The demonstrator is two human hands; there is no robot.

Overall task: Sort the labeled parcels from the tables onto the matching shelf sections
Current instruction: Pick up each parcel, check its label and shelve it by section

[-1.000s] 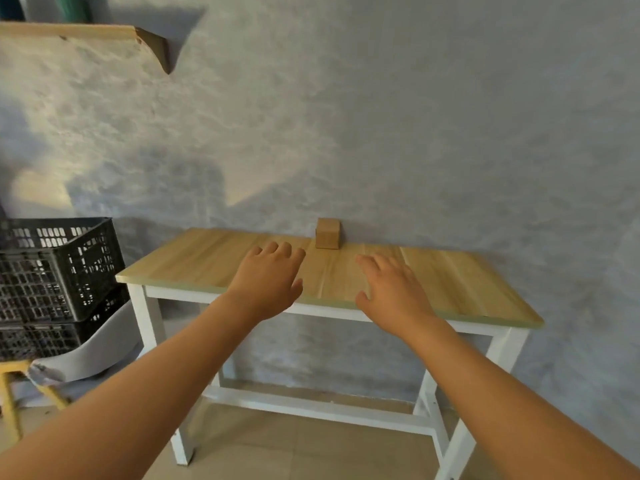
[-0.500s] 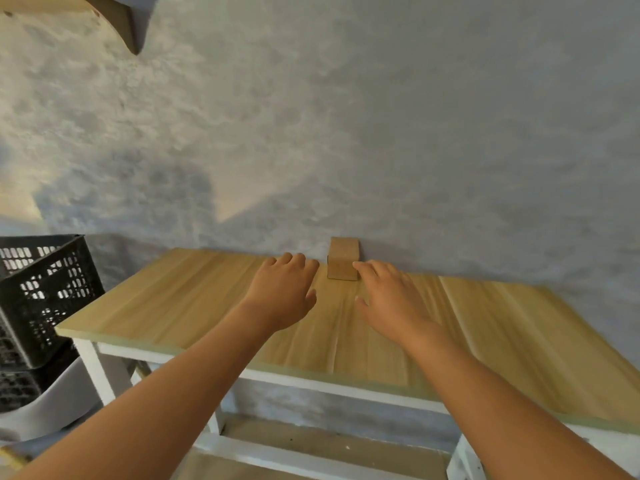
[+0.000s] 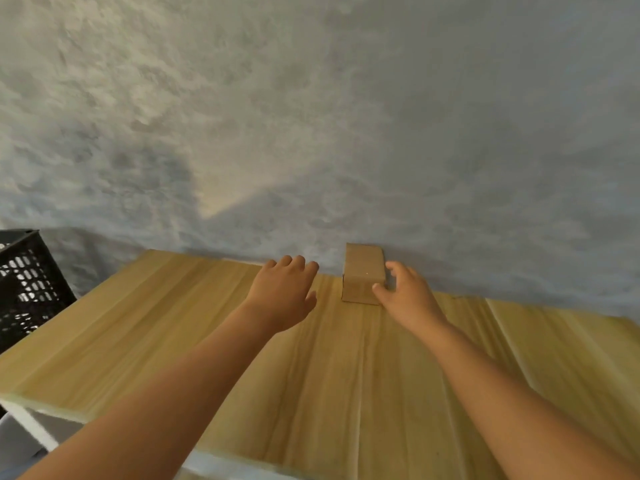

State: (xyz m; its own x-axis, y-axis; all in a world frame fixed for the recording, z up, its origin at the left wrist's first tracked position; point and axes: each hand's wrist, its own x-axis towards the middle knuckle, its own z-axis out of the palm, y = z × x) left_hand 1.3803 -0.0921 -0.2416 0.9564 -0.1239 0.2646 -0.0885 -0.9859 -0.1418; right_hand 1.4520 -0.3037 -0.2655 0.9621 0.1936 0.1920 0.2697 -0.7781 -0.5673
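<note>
Against the wall on the table (image 3: 242, 341), the parcel (image 3: 363, 275) meets the right hand (image 3: 405, 299), thumb and fingers curling round it to lift, while the left hand (image 3: 282, 294) hovers flat, holding nothing.

A single head-worn view looks forward and down along both forearms, close over the wooden tabletop (image 3: 145, 327). It faces the grey wall (image 3: 311, 116) just beyond the left hand (image 3: 282, 294) and right hand (image 3: 407, 299). No second view shares the scene.
</note>
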